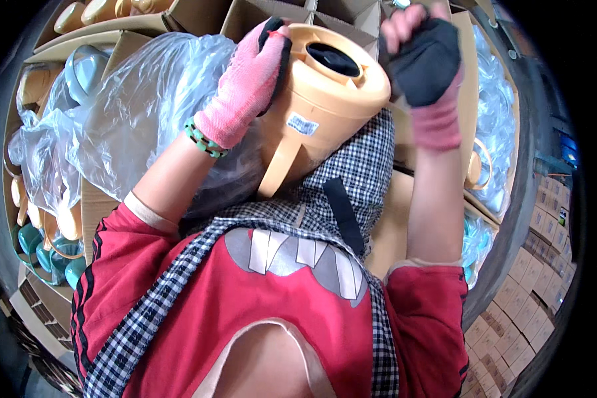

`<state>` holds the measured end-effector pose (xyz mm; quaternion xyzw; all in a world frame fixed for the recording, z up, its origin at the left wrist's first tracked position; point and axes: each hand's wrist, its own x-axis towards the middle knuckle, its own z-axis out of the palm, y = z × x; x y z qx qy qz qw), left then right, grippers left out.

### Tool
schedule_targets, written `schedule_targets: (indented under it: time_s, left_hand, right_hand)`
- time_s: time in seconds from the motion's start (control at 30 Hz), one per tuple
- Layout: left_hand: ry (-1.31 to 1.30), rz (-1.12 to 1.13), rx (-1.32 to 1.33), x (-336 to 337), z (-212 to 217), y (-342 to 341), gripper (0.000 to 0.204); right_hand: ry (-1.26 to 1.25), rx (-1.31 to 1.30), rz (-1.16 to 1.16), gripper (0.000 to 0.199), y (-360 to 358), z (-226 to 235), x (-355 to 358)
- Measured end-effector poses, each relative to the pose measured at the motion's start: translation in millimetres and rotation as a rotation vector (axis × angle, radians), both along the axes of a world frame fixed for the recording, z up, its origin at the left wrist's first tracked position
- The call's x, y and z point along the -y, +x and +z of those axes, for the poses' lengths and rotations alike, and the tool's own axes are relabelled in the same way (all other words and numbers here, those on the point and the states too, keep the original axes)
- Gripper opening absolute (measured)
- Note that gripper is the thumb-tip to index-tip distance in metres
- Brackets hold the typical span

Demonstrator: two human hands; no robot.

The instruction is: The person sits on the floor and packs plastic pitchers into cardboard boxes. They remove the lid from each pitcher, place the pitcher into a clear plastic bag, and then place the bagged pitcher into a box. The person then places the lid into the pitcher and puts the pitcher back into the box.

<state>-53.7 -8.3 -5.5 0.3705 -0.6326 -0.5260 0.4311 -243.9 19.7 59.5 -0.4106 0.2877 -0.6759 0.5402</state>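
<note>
My left hand (249,83), in a pink glove with a black palm, grips the left side of a pale orange plastic jug (338,99). The jug is tilted against my checked apron, its handle pointing down toward me. A round dark hole shows in its upper end, and a small white label sticks to its side. To the right of the jug my right hand (424,60) is raised, gloved the same way. Its black palm shows, with the fingers loosely bent, apart and a little blurred. I see nothing in it, and it does not seem to touch the jug.
Crumpled clear plastic bags (159,99) spill over a carton at the left, with teal and orange jugs beneath. An open divided carton (351,13) stands ahead. More bagged jugs (494,119) fill a carton at the right. Stacked boxes (517,298) stand on the lower right.
</note>
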Motion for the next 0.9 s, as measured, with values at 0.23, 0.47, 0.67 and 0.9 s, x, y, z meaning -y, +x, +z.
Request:
schedule_targets:
  time_s: [0.23, 0.47, 0.67, 0.9]
  left_hand:
    - [-0.526, -0.025, 0.297, -18, 36, -18, 0.032]
    - [-0.54, -0.36, 0.077, 41, -4, -3, 0.02]
    - [-0.436, -0.527, 0.1, 61, -18, 0, 0.034]
    - [-0.709, -0.302, 0.241, 48, -27, 1, 0.021]
  right_hand:
    - [0.536, 0.264, 0.129, 0.023, -24, -76, -16]
    - [0.362, -0.57, -0.314, 0.032, -8, -66, -49]
    - [0.42, -0.388, -0.192, 0.04, -11, -53, -51]
    - [0.659, -0.423, 0.186, 0.038, -15, -31, 0]
